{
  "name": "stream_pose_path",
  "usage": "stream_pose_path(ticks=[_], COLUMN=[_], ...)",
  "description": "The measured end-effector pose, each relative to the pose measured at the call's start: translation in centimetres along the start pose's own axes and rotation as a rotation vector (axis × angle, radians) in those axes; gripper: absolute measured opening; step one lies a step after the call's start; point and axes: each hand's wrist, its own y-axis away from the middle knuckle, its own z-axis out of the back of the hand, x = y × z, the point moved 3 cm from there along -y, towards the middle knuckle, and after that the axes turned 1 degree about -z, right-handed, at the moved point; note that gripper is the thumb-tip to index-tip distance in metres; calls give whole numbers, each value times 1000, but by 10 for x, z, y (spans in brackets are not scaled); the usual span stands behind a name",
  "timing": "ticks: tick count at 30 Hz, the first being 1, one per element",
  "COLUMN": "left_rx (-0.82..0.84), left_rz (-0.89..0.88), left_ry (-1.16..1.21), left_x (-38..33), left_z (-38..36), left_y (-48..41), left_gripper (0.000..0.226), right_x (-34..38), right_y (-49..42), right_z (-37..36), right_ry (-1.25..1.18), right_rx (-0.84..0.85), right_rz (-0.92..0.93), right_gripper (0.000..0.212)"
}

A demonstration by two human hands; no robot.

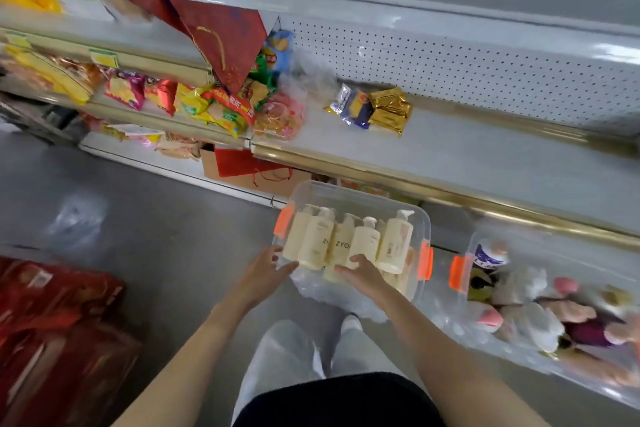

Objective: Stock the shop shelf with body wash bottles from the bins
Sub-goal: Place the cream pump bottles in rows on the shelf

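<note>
Our left hand (263, 274) and right hand (363, 276) hang loosely spread over the bottles (346, 243), which are packed in the bin (363, 198) below the shelf (467, 163); neither grips. The bottles look stiff, hefty and smooth, so we judge the body a safer hold than the pump.

arms — both outstretched | left hand (265, 270) fingers straight | right hand (362, 276) fingers relaxed

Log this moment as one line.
stage: pick | left hand: at clear bin rim | right hand: touching cream bottles | shelf: no bottles in view
</note>
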Motion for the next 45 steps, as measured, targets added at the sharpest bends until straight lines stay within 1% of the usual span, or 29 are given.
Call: stream_pose_path(ticks=[3,6,8,11,14,15,17,19,20,22,23,25,26,30,37,41,43,45], left_rx=[33,95,163,293,350,375,431,446,466,491,490,505,530,557,557,518,500,472], left_rz=[79,132,123,102,62,48,-8,-58,-67,-88,-73,-46,-46,-79,-148,-184,-187,-172], left_ry=[105,116,88,4,-66,-83,-132,-218,-266,-289,-274,-248,-254,-274,-350,-320,-289,-192], left_x=[6,9,5,-1,-16,-22,-27,-24,-19,-25,-25,-19,-14,-4,-8,-6,-5,-4], left_z=[9,4,0,-8,-9,-8,-6,-6,-11,-16,-21,-31,-36,-44,-51,-51,-49,-46], left_y=[-33,-69,-93,-137,-181,-194,-217,-234,-241,-240,-241,-244,-246,-254,-268,-263,-257,-249], left_gripper=[52,50,46,51,42,42,55,70,71,64,55,33,32,51,55,67,64,56], right_x=[4,6,9,14,15,15,15,18,19,20,22,21,20,15,20,28,36,45], right_y=[-17,-33,-49,-70,-90,-97,-107,-112,-114,-119,-121,-128,-132,-145,-150,-145,-139,-131], right_z=[-21,-43,-55,-70,-89,-94,-104,-112,-117,-129,-134,-142,-144,-146,-140,-141,-142,-143], right_ry=[-158,-306,-392,-691,-996,-1057,-1099,-1167,-1212,-1269,-1295,-1348,-1381,-1463,-1647,-1686,-1667,-1643], right_rx=[33,36,-28,-129,-211,-245,-296,-343,-367,-404,-421,-448,-453,-505,-475,-544,-603,-650], right_rz=[-72,-175,-227,-357,-451,-486,-553,-599,-614,-654,-662,-673,-687,-686,-632,-601,-562,-496], right_gripper=[57,57,57,59,60,61,56,40,42,68,74,63,58,53,51,52,49,48])
